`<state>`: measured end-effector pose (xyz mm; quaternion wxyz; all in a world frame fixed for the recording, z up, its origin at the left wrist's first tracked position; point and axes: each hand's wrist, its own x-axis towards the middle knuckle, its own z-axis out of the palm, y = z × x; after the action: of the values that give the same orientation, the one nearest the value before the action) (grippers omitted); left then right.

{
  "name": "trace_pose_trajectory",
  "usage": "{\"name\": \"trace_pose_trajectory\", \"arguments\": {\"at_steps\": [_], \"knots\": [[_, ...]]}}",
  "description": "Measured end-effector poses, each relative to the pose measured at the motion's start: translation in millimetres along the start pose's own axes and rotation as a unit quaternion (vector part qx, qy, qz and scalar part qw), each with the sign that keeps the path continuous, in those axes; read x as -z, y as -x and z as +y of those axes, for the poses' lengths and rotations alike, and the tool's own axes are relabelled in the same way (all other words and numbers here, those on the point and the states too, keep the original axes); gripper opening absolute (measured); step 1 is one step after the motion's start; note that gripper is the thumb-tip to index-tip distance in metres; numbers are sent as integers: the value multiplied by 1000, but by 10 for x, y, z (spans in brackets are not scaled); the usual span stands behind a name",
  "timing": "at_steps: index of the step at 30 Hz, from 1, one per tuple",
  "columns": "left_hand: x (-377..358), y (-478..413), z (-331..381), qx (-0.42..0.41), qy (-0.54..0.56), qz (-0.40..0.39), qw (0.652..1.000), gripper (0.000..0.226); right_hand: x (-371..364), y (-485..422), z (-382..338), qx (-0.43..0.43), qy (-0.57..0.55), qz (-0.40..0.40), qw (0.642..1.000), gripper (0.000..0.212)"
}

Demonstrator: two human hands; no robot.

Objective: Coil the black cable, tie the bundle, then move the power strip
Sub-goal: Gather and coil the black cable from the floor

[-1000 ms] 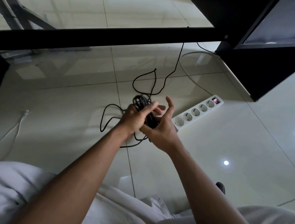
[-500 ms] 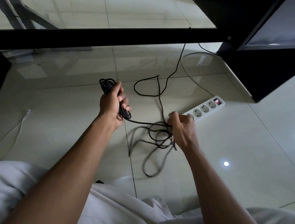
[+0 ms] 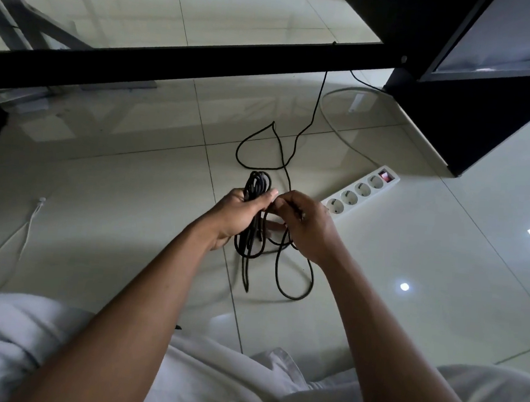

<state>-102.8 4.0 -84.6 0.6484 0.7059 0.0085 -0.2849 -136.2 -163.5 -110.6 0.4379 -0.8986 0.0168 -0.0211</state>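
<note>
Left hand (image 3: 240, 213) has its grip closed round the black cable (image 3: 256, 187), the bundle's long axis running away from the body, loops dangling below. Right hand (image 3: 306, 226), apart half a second ago, now meets it, pinching a thin matte strand. White power strip (image 3: 361, 189) lies just beyond, angled right.

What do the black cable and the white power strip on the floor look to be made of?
Black cable: seemingly a matte rubbery or plastic jacket; it droops in soft loops without glare. White power strip: likely hard moulded plastic, smooth with a slight sheen and crisp edges.
</note>
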Motion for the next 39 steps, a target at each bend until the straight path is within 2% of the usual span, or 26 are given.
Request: {"name": "trace_pose_trajectory", "arguments": {"at_steps": [4,7,10,12,13,15,18,21,23,25,27,30,32,35,39], "knots": [[2,19,28,3,-26,-17,1000,35,5,2,41,32,18,41,998,24],[22,2,25,8,-38,-21,999,36,12,17,9,37,79,70,994,34],[95,39,42,22,-61,-75,995,35,90,32,10,17,132,88,987,45],[149,77,98,6,-125,-106,986,45,131,48,23,5,160,89,983,56],[177,87,122,-9,-158,-105,982,49,138,61,17,-1,175,86,981,62],[242,78,156,-42,-184,-82,979,38,142,66,-17,-7,198,91,976,71],[374,20,128,-91,-180,7,979,35,198,55,-40,-12,213,110,971,72],[497,-53,82,-113,-169,120,972,34,259,39,14,-53,153,106,981,54],[494,-67,44,-100,-175,139,970,44,277,27,42,-71,55,79,993,42],[432,-59,15,-75,-178,112,975,50,267,19,22,-63,-76,77,992,38],[343,-46,-9,-55,-151,63,985,44,233,9,-35,-67,-146,104,981,37],[231,-52,-28,-28,-71,16,997,26,156,-10,-104,-80,-161,156,971,42],[184,-56,-48,-11,-44,-3,999,23,123,-19,-116,-92,-188,176,962,45],[160,-57,-76,18,-60,-55,997,26,124,-8,-131,-92,-208,185,956,47],[102,-18,-59,22,-96,-92,991,44,126,13,-252,-75,-240,154,956,38]]}}
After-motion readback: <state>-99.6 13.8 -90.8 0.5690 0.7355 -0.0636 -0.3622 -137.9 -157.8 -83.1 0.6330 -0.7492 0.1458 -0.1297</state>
